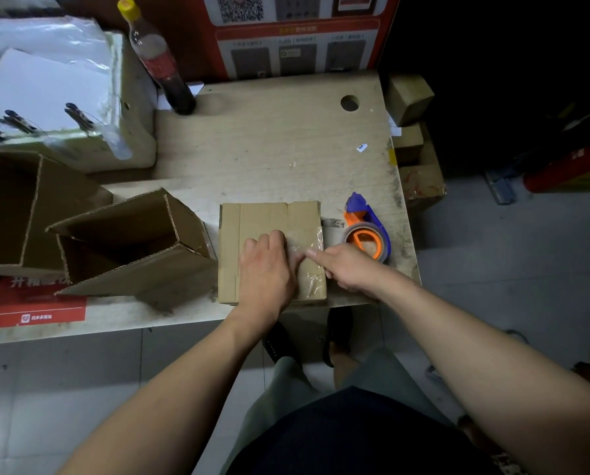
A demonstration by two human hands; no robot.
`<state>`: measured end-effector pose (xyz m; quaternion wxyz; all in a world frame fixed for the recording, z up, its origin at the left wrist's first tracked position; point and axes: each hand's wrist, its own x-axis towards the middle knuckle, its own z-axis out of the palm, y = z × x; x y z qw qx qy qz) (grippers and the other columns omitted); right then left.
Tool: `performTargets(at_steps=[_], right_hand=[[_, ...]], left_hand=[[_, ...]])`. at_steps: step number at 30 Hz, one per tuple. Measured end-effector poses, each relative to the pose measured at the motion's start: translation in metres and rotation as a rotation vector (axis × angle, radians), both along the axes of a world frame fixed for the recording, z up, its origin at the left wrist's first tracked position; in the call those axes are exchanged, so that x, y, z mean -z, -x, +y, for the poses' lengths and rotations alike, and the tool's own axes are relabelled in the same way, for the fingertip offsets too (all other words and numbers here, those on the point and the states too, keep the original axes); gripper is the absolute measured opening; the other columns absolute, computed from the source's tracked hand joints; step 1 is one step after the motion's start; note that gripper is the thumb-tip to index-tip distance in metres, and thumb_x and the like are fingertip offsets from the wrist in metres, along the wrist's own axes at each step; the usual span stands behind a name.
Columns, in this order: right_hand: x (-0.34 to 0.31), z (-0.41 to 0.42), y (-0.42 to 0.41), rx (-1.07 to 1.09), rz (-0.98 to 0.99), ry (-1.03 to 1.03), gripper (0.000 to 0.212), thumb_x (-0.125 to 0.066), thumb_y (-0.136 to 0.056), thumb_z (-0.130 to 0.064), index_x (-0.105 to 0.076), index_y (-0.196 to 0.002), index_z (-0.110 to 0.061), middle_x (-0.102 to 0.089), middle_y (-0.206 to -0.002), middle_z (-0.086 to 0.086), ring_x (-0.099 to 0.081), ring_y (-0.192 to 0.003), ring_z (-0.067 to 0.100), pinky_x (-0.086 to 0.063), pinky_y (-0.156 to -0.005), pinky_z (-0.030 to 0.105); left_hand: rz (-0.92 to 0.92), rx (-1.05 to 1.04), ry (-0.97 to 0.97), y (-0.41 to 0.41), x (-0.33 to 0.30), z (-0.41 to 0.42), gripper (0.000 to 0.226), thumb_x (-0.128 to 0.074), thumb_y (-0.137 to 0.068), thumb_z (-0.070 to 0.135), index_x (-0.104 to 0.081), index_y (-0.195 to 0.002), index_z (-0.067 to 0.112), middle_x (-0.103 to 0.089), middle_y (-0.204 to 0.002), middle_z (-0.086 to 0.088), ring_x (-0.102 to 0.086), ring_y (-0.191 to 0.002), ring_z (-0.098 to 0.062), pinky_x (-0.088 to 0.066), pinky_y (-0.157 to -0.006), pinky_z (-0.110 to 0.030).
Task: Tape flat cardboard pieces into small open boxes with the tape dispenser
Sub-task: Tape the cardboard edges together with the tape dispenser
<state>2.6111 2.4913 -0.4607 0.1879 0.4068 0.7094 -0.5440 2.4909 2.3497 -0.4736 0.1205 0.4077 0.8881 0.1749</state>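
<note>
A worn wooden table [286, 138] stands on a grey tiled floor [512, 275]; dim light, dark beyond.

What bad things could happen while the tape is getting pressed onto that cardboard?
The tape already looks wrinkled near the right edge of the cardboard piece, so it might not hold well. The tape dispenser lies right beside the right hand; an elbow swing could knock it off the table.
</note>
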Motion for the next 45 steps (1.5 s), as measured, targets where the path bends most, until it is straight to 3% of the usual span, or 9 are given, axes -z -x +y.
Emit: performTargets(at_steps=[4, 14, 17, 19, 21, 29, 33, 37, 45], right_hand=[[0.000, -0.001, -0.003, 0.040, 0.101, -0.059, 0.043, -0.052, -0.104, -0.045, -0.059, -0.075, -0.015, -0.045, -0.048, -0.009, -0.042, -0.048, 0.011, -0.035, -0.055, 0.029], [-0.017, 0.026, 0.005, -0.065, 0.070, -0.067, 0.027, -0.055, -0.104, -0.033, -0.058, -0.085, -0.014, -0.059, -0.073, 0.001, -0.057, -0.063, 0.020, -0.048, -0.064, 0.038], [-0.019, 0.045, -0.005, 0.012, 0.043, -0.379, 0.010, -0.059, -0.101, -0.027, -0.062, -0.097, -0.018, -0.068, -0.090, 0.003, -0.066, -0.084, 0.024, -0.052, -0.073, 0.038], [-0.011, 0.061, -0.017, -0.011, -0.076, -0.712, 0.023, -0.067, -0.095, -0.027, -0.056, -0.114, -0.019, -0.060, -0.117, 0.004, -0.056, -0.112, 0.024, -0.049, -0.089, 0.037], [-0.003, 0.070, -0.026, -0.055, -0.262, -0.688, 0.050, -0.074, -0.090, -0.033, -0.051, -0.129, -0.014, -0.052, -0.135, 0.009, -0.048, -0.127, 0.030, -0.047, -0.100, 0.042], [-0.002, 0.077, -0.040, 0.207, -0.155, -0.368, 0.038, -0.077, -0.084, -0.018, -0.048, -0.108, -0.012, -0.062, -0.104, 0.008, -0.062, -0.085, 0.022, -0.050, -0.063, 0.036], [-0.041, 0.067, -0.048, 0.220, 0.282, -0.216, 0.064, -0.077, -0.083, -0.004, -0.048, -0.131, -0.035, -0.055, -0.114, -0.003, -0.063, -0.100, 0.014, -0.058, -0.077, 0.029], [-0.065, 0.062, -0.058, -0.018, 0.497, -0.441, 0.086, -0.079, -0.079, -0.001, -0.046, -0.146, -0.043, -0.044, -0.127, -0.010, -0.050, -0.117, 0.005, -0.046, -0.092, 0.013], [-0.072, 0.065, -0.072, -0.224, 0.622, -0.798, 0.091, -0.083, -0.072, 0.005, -0.050, -0.150, -0.030, -0.038, -0.124, 0.004, -0.041, -0.113, 0.011, -0.042, -0.093, 0.016]], left_hand=[[-0.045, -0.026, -0.088, 0.006, -0.002, 0.003, 0.023, -0.045, -0.100, 0.034, -0.054, -0.098, 0.013, -0.060, -0.091, -0.009, -0.038, -0.079, -0.025, -0.036, -0.077, -0.043], [-0.094, -0.023, -0.069, 0.015, -0.003, 0.019, 0.043, -0.068, -0.091, 0.051, -0.058, -0.108, 0.013, -0.058, -0.099, -0.006, -0.046, -0.092, -0.027, -0.034, -0.082, -0.037], [-0.122, -0.053, -0.065, 0.015, -0.007, 0.020, 0.044, -0.071, -0.089, 0.050, -0.059, -0.112, 0.014, -0.060, -0.103, -0.006, -0.046, -0.098, -0.028, -0.033, -0.085, -0.036], [-0.129, -0.056, -0.065, 0.014, -0.011, 0.020, 0.045, -0.072, -0.089, 0.050, -0.060, -0.113, 0.014, -0.060, -0.104, -0.007, -0.047, -0.099, -0.029, -0.036, -0.088, -0.038], [-0.127, -0.055, -0.058, 0.012, -0.011, 0.020, 0.046, -0.072, -0.088, 0.051, -0.060, -0.112, 0.014, -0.061, -0.104, -0.008, -0.047, -0.098, -0.029, -0.037, -0.088, -0.040], [-0.025, -0.024, -0.037, 0.000, -0.038, 0.029, 0.031, -0.069, -0.093, 0.036, -0.063, -0.113, 0.013, -0.060, -0.105, -0.013, -0.051, -0.098, -0.035, -0.044, -0.083, -0.044], [-0.495, -0.227, -0.157, -0.007, -0.081, 0.045, 0.033, -0.065, -0.096, 0.048, -0.068, -0.110, 0.018, -0.073, -0.098, 0.002, -0.067, -0.094, -0.017, -0.053, -0.087, -0.036], [-1.205, -0.452, -0.325, -0.004, -0.116, 0.057, 0.048, -0.062, -0.095, 0.058, -0.064, -0.094, 0.010, -0.067, -0.078, 0.003, -0.062, -0.079, -0.017, -0.045, -0.073, -0.032], [-1.480, -0.694, -0.339, -0.008, -0.135, 0.057, 0.014, -0.078, -0.090, 0.021, -0.072, -0.085, 0.009, -0.071, -0.077, -0.008, -0.062, -0.062, -0.016, -0.049, -0.059, -0.025]])
